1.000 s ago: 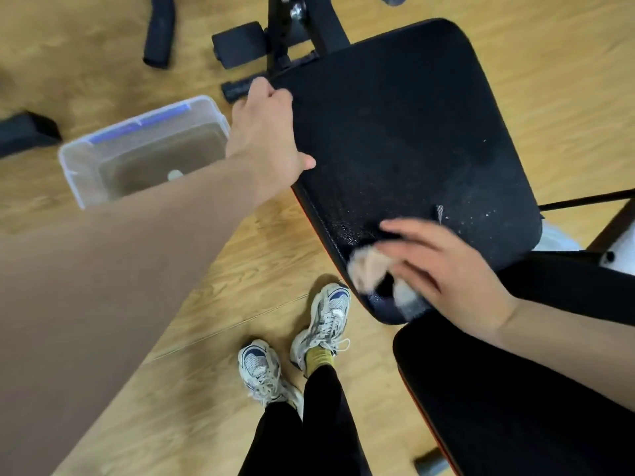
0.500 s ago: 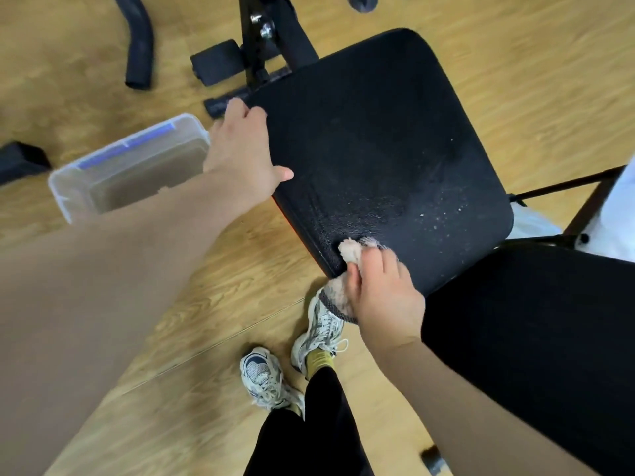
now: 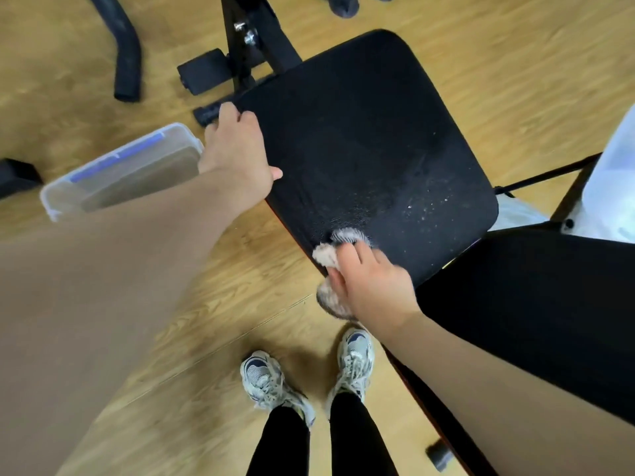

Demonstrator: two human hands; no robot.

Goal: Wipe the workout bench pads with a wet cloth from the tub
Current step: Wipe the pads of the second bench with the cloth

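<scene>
Bright even indoor light, soft shadows, wide-angle edge distortion, slight motion blur throughout

Two pads point(image 3: 360, 139) point(image 3: 536, 304), one cloth point(image 3: 326, 255), one tub point(image 3: 120, 170)

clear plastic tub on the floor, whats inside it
The clear plastic tub shows murky brownish water. Its near end is covered by the left forearm, so anything there is hidden.
</scene>
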